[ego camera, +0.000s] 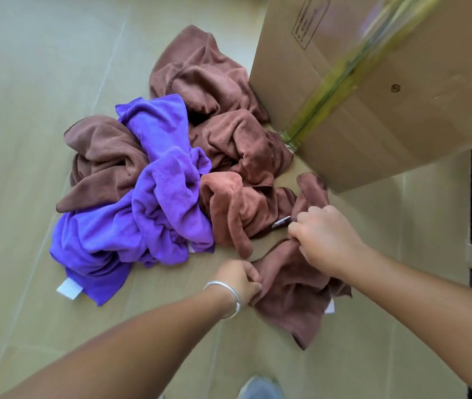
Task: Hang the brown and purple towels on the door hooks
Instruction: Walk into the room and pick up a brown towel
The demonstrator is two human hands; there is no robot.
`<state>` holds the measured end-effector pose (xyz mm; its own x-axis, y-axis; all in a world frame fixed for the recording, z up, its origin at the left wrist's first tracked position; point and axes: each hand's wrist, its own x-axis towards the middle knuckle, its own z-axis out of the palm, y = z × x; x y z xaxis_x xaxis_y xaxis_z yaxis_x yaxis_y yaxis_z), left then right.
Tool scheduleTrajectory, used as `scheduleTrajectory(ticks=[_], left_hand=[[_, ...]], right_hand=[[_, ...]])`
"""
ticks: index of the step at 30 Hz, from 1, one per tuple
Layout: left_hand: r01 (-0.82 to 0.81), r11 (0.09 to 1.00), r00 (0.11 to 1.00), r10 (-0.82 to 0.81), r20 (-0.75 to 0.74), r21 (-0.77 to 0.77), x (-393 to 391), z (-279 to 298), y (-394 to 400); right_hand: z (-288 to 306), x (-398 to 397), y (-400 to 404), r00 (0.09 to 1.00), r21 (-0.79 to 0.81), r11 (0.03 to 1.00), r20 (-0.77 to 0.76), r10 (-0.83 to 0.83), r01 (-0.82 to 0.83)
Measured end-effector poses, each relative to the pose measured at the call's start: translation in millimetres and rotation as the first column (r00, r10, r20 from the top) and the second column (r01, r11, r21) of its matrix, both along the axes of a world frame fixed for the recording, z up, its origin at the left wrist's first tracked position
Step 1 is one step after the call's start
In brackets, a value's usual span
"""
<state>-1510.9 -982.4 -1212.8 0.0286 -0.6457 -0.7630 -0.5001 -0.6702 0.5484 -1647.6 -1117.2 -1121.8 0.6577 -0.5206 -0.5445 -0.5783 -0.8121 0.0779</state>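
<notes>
Both your hands grip one brown towel [292, 286] near you on the floor [27, 110]: left hand [240, 279] pinching its left edge, right hand [324, 237] fisted round its far edge. Purple towels [148, 203] lie crumpled left, just beside a cardboard box [387, 96].

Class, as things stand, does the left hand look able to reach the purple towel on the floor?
Probably yes. The purple towel lies uncovered just beyond the left hand, nothing between them. But both that hand and the right hand grip a brown towel, so it must let go first.
</notes>
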Motion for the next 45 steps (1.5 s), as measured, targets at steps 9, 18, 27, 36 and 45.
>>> scheduleTrajectory(ticks=[9, 18, 27, 36, 45], left_hand=[[-0.363, 0.922, 0.888, 0.299, -0.348, -0.135, 32.1, 169.1, 51.6], [-0.457, 0.876, 0.866, 0.399, -0.302, -0.154, 128.8, 346.6, 72.0], [-0.056, 0.997, 0.998, 0.058, 0.036, -0.047, 275.5, 452.6, 138.8], [-0.212, 0.939, 0.878, 0.305, 0.369, -0.271, 387.1, 512.9, 215.9], [-0.394, 0.838, 0.562, 0.544, 0.622, -0.377, 507.9, 574.4, 328.2]], right_hand=[[144.2, 9.7, 51.2, 0.986, -0.035, 0.987, -0.045, -0.161, 0.159], [293.4, 75.7, 68.7, 0.971, 0.378, 0.922, 0.181, -0.159, 0.081], [390.4, 216.9, 95.8, 0.949, 0.243, 0.925, 0.191, 0.251, -0.294], [453.7, 354.3, 146.3, 0.873, 0.034, 0.872, 0.05, 0.486, -0.488], [479.8, 481.3, 187.0, 0.826, -0.197, 0.814, 0.028, 0.562, -0.547]])
